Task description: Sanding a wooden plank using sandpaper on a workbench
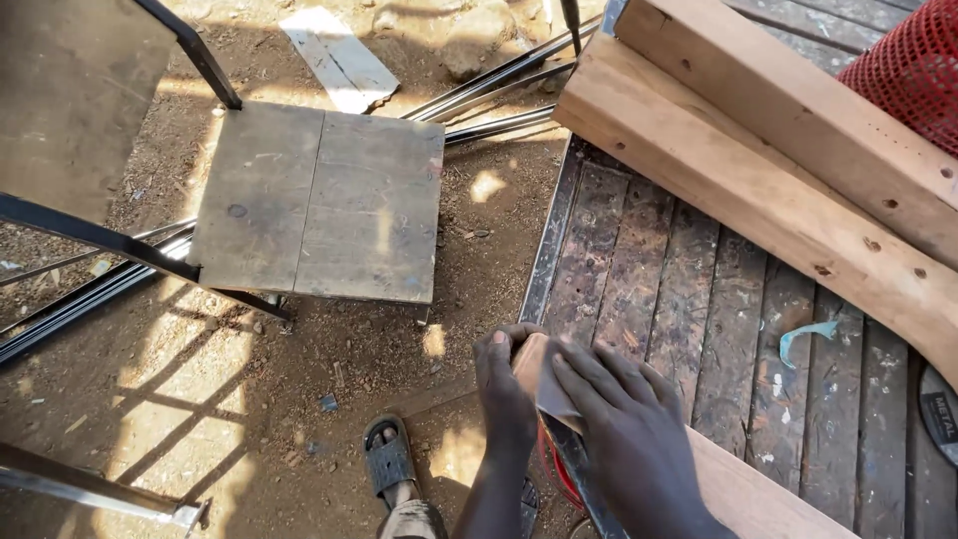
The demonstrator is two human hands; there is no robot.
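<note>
The left hand (509, 394) and the right hand (624, 424) both bear on a small tan sheet (539, 374), apparently sandpaper, folded over the near-left corner of the plank surface (689, 299). The left fingers curl closed around the sheet's outer edge; the right fingers lie flat and spread, pressing the sheet down onto a pale wooden board (758, 494) at that corner.

Risks, as judged from this position:
- The sheet sits at the metal-framed edge (544, 250) of the surface. A slip off the corner could drag the fingers across that edge.
- The sandalled foot (389, 459) stands directly below the work, so anything dropped could land on it.
- The two heavy timber beams (758, 150) rest at an angle across the surface; a jolt could shift them toward the hands.
- Loose sawdust on the ground (329, 359) offers poor footing.

Markings: a dark round disc (940, 414) with pale lettering lies at the right border, partly cut off. A curled pale-blue scrap (803, 337) lies on the planks. Red mesh (913, 60) fills the upper right corner. A chair (319, 205) with a wooden seat stands on the ground to the left.
</note>
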